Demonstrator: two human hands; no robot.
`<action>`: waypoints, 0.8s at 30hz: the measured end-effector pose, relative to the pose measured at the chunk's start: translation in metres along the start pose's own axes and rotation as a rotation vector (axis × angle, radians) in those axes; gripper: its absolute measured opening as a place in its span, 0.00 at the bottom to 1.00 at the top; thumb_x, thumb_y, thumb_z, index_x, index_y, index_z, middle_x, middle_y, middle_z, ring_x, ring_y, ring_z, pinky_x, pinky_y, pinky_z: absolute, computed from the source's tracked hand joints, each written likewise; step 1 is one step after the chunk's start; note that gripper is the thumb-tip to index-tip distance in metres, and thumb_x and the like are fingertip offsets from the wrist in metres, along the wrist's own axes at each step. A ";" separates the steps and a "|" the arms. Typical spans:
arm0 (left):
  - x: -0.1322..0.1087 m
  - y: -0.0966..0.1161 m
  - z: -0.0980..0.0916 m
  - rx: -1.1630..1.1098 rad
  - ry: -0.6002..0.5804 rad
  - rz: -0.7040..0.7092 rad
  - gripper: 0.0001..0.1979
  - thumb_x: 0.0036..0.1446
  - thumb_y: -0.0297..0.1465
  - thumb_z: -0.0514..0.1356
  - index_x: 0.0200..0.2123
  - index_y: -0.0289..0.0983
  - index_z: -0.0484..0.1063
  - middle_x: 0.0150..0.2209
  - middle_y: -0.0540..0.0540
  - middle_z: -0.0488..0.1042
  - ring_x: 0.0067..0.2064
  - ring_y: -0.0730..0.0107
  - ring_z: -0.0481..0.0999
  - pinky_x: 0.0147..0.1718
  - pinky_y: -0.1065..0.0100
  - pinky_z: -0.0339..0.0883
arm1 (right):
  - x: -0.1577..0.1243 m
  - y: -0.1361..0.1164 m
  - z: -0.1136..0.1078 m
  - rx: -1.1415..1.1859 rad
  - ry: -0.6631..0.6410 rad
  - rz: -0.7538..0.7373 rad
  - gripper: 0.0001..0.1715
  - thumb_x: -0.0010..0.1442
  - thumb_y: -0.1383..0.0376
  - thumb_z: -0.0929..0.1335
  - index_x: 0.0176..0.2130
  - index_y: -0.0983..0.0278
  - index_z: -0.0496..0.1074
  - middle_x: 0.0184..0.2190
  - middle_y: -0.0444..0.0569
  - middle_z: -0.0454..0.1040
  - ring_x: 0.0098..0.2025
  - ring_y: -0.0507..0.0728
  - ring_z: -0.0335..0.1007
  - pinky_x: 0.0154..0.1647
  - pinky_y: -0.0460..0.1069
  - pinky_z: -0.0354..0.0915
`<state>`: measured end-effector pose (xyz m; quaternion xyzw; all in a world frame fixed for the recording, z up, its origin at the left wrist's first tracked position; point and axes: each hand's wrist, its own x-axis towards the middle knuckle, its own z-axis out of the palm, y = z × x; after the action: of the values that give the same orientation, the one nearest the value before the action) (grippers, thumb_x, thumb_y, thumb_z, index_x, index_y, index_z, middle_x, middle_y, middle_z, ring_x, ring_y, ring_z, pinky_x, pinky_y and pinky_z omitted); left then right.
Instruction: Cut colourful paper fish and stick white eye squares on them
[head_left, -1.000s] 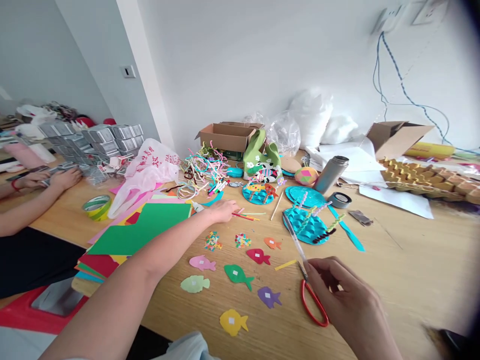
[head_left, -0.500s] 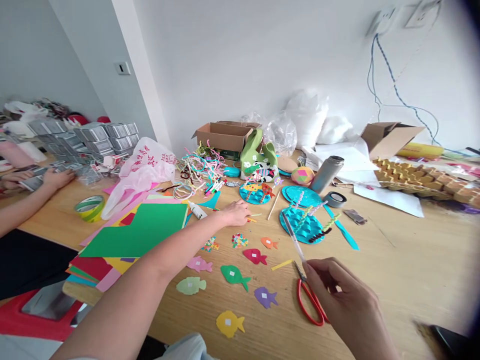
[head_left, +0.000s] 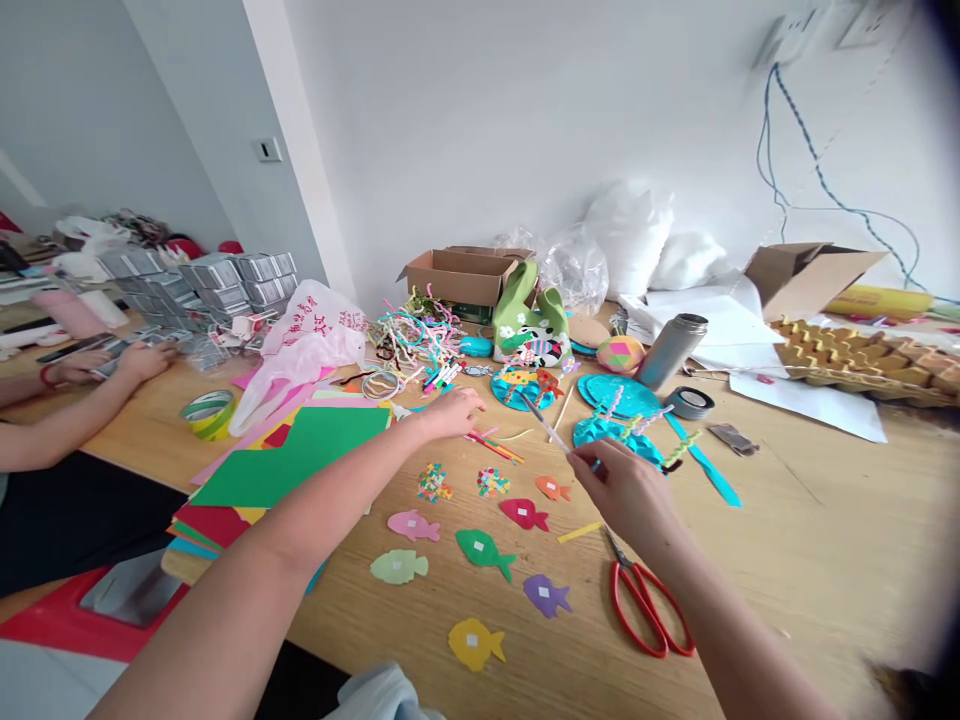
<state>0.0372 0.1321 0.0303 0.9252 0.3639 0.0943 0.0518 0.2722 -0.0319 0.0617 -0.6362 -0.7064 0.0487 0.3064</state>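
Note:
My right hand (head_left: 619, 485) is closed around a slim, pale pen-like stick (head_left: 546, 432) with a dark tip, which points up and left over the table. Fingers loosely bent, my left hand (head_left: 452, 413) reaches just above several thin coloured strips (head_left: 496, 446) and shows nothing in its grasp. Paper fish lie in front, among them a red one (head_left: 524, 514), a green one (head_left: 484, 550), a purple one (head_left: 547, 595) and a yellow one (head_left: 475, 644); most bear a small white square. Red-handled scissors (head_left: 649, 610) rest beneath my right forearm, beside a yellow strip (head_left: 580, 533).
Coloured paper sheets (head_left: 292, 455) are stacked at left near green-yellow tape (head_left: 209, 414). Blue discs with pipe cleaners (head_left: 611, 432), a steel flask (head_left: 675, 350) and an egg tray (head_left: 862, 360) stand behind. A co-worker's hands (head_left: 139, 362) handle grey packs at far left.
My right hand has moved up and left with the stick, now in front of the blue disc. My left hand has shifted slightly off the coloured strips, uncovering them. The view has turned slightly left.

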 end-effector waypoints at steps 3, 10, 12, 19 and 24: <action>0.005 0.017 0.009 0.026 0.019 -0.011 0.11 0.56 0.29 0.56 0.38 0.36 0.78 0.42 0.41 0.77 0.49 0.60 0.72 0.52 0.62 0.63 | 0.028 -0.007 0.005 -0.017 0.028 -0.001 0.16 0.60 0.57 0.62 0.29 0.62 0.72 0.26 0.46 0.73 0.26 0.53 0.66 0.28 0.47 0.57; 0.028 0.057 0.033 0.052 0.021 -0.004 0.05 0.48 0.30 0.62 0.27 0.34 0.77 0.37 0.36 0.74 0.47 0.52 0.70 0.46 0.58 0.66 | 0.031 -0.022 -0.002 0.038 0.100 0.021 0.17 0.59 0.55 0.63 0.30 0.63 0.74 0.25 0.46 0.72 0.23 0.52 0.63 0.27 0.47 0.55; 0.028 0.056 0.035 0.050 0.000 0.015 0.03 0.48 0.27 0.61 0.26 0.35 0.76 0.37 0.37 0.74 0.46 0.54 0.70 0.45 0.59 0.66 | 0.023 -0.017 -0.003 0.042 0.094 0.016 0.18 0.60 0.55 0.62 0.30 0.63 0.74 0.26 0.47 0.73 0.24 0.52 0.64 0.27 0.47 0.56; 0.024 0.044 0.035 0.035 -0.067 0.049 0.07 0.48 0.24 0.60 0.31 0.35 0.77 0.41 0.39 0.76 0.50 0.56 0.71 0.49 0.61 0.65 | 0.018 0.002 0.005 -0.023 0.029 0.074 0.16 0.60 0.56 0.64 0.30 0.63 0.73 0.27 0.46 0.74 0.26 0.52 0.66 0.28 0.46 0.57; 0.012 0.027 0.020 0.033 -0.089 -0.020 0.16 0.52 0.26 0.57 0.44 0.38 0.76 0.48 0.43 0.76 0.52 0.61 0.72 0.51 0.66 0.65 | 0.038 0.003 0.023 -0.278 -0.191 0.052 0.15 0.64 0.61 0.61 0.35 0.63 0.73 0.35 0.49 0.76 0.34 0.54 0.71 0.31 0.46 0.58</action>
<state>0.0681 0.1207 0.0164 0.9255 0.3719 0.0465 0.0536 0.2634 0.0113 0.0554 -0.6830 -0.7155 0.0185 0.1457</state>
